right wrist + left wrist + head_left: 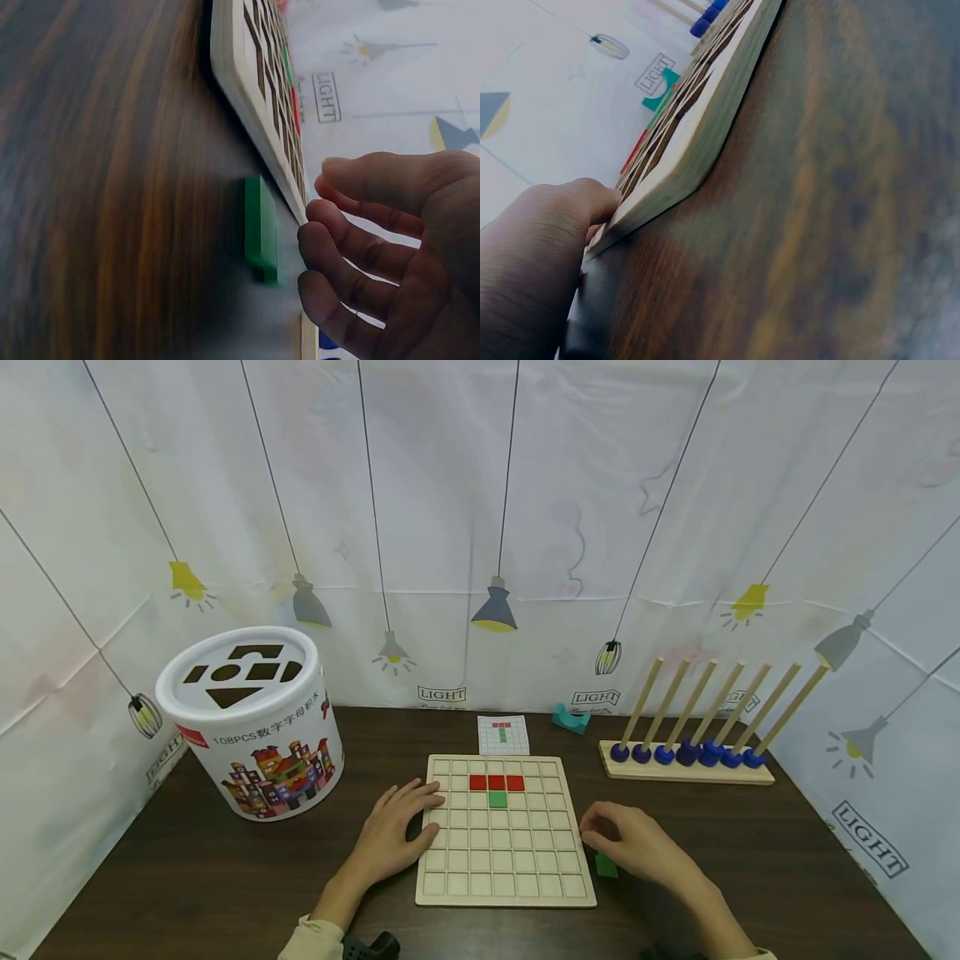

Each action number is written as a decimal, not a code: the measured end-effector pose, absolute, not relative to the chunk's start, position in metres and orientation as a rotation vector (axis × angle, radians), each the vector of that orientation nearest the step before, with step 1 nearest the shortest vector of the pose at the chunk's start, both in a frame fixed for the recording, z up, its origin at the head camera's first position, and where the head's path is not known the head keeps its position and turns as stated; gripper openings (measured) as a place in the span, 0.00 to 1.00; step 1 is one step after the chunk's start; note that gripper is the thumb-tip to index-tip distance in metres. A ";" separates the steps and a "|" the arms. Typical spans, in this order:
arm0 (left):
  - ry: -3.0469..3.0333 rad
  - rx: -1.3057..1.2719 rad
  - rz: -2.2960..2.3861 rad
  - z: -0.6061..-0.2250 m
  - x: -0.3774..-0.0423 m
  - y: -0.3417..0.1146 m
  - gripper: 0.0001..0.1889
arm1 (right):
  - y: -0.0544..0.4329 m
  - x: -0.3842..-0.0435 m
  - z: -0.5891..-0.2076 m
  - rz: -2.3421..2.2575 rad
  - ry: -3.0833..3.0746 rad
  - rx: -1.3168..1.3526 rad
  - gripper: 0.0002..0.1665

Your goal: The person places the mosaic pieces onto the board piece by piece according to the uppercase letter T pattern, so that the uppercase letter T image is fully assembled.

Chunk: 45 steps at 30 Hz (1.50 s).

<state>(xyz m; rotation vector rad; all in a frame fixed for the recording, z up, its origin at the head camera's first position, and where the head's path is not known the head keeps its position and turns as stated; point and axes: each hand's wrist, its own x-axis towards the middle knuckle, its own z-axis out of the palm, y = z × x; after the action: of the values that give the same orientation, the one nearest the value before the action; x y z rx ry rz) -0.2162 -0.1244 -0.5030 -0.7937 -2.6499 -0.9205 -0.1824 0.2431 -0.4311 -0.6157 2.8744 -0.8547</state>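
Grid board [500, 839], dark wood-grain table [187, 885], white lamp-print backdrop [438, 510] behind, both hands [392, 831] [637, 843] relaxed, released

The pale board [502, 862] is gridded, with three red squares [497, 782] and one green square [497, 799]. Dark grain streaks the brown bench [202, 885].
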 end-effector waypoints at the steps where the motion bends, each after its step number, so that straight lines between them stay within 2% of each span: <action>1: -2.652 -0.792 -0.920 -0.503 -0.216 -0.124 0.20 | 0.245 -0.182 -0.431 -0.850 2.868 -0.616 0.04; 9: -2.648 -0.796 -0.915 -0.504 -0.216 -0.125 0.20 | 0.260 -0.171 -0.434 -0.848 2.791 -0.647 0.13; 15: -2.649 -0.791 -0.914 -0.505 -0.217 -0.124 0.20 | 0.264 -0.167 -0.437 -0.842 2.781 -0.678 0.15; 27: -2.647 -0.796 -0.913 -0.505 -0.217 -0.124 0.20 | 0.267 -0.165 -0.436 -0.781 2.766 -0.804 0.14; 45: -2.643 -0.798 -0.921 -0.504 -0.216 -0.124 0.20 | 0.267 -0.166 -0.435 -0.843 2.761 -0.797 0.13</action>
<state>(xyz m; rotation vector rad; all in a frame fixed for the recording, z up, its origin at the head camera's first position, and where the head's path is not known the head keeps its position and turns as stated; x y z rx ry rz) -0.2159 -0.1245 -0.5037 -0.7976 -2.6433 -0.9206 -0.1663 0.2670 -0.4351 -0.7972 2.7613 -0.8426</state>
